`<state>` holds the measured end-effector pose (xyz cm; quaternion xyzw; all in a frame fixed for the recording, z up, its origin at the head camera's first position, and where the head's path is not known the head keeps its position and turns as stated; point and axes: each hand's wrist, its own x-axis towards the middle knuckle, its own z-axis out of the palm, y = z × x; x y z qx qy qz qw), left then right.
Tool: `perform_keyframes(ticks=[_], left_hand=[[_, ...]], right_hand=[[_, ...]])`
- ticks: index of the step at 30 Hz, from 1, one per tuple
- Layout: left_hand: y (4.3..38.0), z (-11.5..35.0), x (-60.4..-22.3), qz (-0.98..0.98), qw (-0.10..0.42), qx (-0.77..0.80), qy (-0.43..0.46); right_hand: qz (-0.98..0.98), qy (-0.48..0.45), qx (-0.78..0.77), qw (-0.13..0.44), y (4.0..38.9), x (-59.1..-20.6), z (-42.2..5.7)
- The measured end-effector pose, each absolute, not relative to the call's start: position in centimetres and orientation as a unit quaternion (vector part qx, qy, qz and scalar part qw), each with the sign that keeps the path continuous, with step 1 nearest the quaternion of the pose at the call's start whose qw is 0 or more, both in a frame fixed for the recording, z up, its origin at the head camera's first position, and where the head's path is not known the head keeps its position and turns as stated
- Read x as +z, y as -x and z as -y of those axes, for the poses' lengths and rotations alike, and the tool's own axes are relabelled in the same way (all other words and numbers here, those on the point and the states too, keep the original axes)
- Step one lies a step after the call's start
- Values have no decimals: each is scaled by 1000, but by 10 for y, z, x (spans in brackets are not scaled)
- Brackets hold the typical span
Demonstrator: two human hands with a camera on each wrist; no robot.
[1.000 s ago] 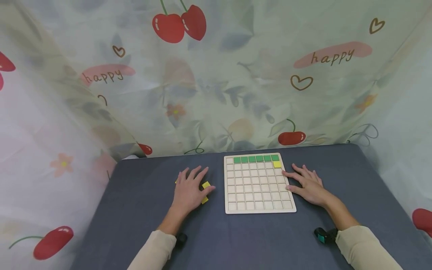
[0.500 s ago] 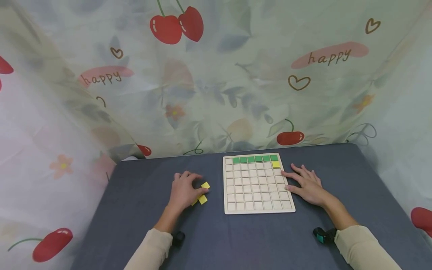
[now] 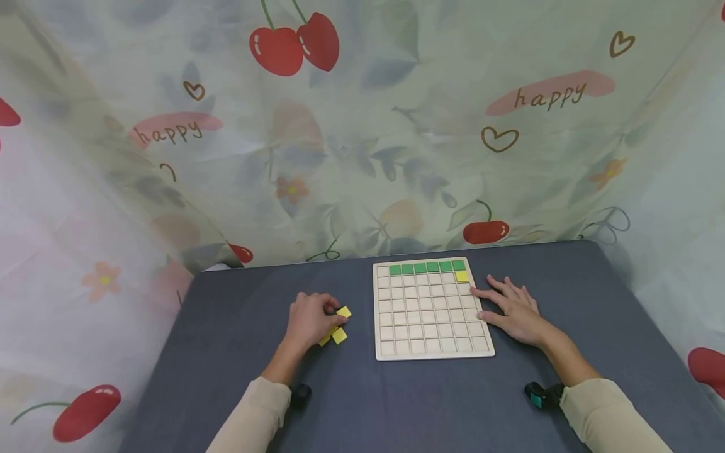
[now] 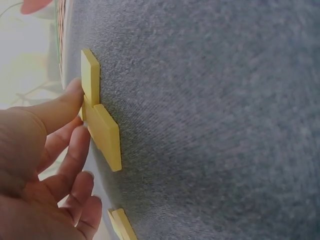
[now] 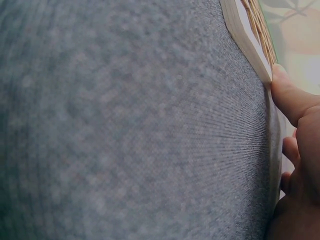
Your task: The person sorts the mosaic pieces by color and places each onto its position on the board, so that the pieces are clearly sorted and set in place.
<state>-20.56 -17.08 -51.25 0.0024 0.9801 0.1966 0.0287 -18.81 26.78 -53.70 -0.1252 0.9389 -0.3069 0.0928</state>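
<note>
My left hand [image 3: 308, 321] is low over a small cluster of flat yellow square tiles, thumb and index finger pinching a yellow tile [image 4: 83, 109] among them. Loose tiles lie close by: one tile [image 3: 343, 311] beyond the thumb tip, another tile [image 3: 340, 336] nearer me, and a separate tile [image 4: 122, 225] below the fingers in the left wrist view. On the right, my right hand [image 3: 512, 314] lies with spread fingers, thumb and index fingertip at the right edge of a pale square grid board [image 3: 421, 318]. Its thumb [image 5: 285, 92] touches the board's edge in the right wrist view.
Green tiles [image 3: 433, 267] fill most of the board's far row, except its left cell. One yellow tile [image 3: 462, 276] sits under the row's right end. The dark grey table [image 3: 430, 409] ends at a patterned curtain [image 3: 362, 157] behind.
My left hand has drawn back slightly toward the left, and its spread fingers have curled in onto the yellow tiles. The right hand keeps its place at the board.
</note>
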Motion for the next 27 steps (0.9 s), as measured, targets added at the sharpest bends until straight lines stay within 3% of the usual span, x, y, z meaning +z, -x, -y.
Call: perform_keyframes(ticks=[13, 27], left_hand=[[210, 167, -509, -970, 49, 238, -25], [216, 156, -499, -951, 3, 308, -36]], right_hand=[[-939, 126, -305, 91, 187, -536, -268], [-940, 125, -306, 89, 187, -538, -268]])
